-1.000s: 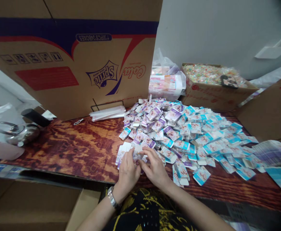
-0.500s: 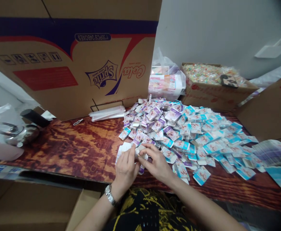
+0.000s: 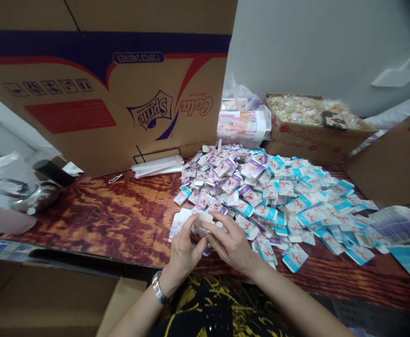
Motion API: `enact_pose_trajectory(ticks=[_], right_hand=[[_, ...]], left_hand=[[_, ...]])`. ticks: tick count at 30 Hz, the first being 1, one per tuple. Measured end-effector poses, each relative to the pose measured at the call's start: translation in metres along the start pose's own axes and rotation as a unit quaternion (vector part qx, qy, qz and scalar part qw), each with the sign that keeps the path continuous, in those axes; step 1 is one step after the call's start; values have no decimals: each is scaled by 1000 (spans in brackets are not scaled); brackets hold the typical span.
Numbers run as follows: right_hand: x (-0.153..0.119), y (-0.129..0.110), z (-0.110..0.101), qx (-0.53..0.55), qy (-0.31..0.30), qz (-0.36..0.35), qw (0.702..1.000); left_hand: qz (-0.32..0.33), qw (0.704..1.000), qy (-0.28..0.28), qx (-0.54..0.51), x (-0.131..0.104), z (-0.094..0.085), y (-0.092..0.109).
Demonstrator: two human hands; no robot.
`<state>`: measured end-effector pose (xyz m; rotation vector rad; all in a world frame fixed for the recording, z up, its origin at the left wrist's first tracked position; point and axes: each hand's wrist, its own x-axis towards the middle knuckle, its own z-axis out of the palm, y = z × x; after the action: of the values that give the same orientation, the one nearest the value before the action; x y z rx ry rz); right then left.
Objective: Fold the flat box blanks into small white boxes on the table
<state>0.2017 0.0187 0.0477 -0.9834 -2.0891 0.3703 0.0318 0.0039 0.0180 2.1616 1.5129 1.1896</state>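
Between my two hands, near the front edge of the table, is a small paper box (image 3: 202, 222) with a white flap at its top. The fingers of my left hand (image 3: 184, 245) curl round its left side, thumb below. My right hand (image 3: 231, 243) pinches its right side with thumb and fingers. Just behind my left fingers lies a flat white carton piece (image 3: 177, 223). Beyond and to the right spreads a heap of small purple-and-white and blue-and-white boxes (image 3: 250, 194), printed with red hands.
A large cardboard carton (image 3: 95, 107) stands at the back left, with clear plastic sleeves (image 3: 158, 166) before it. Behind the heap is an open box of wrapped sweets (image 3: 317, 135). A metal kettle (image 3: 38, 194) sits far left; flat printed cartons (image 3: 401, 224) lie at right.
My left fingers have opened out from the small box, and its white top flap shows more. Both hands stay in about the same place.
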Motion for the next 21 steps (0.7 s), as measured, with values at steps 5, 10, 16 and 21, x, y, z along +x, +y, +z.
enact_pose_trajectory(ticks=[5,10,16,21], right_hand=[[4,-5,-1,144,-40,93,984],[14,-4,0,335,-21,273,901],[24,-8,-4,334,-56,294,894],[20,-19,-4,141,-12,172,975]], left_hand=[[26,999,-32,-16,-1,-1,0],[63,994,-83,21,0,-5,0],[61,995,-48,68,-4,1,-3],[36,994,-55,93,-2,4,2]])
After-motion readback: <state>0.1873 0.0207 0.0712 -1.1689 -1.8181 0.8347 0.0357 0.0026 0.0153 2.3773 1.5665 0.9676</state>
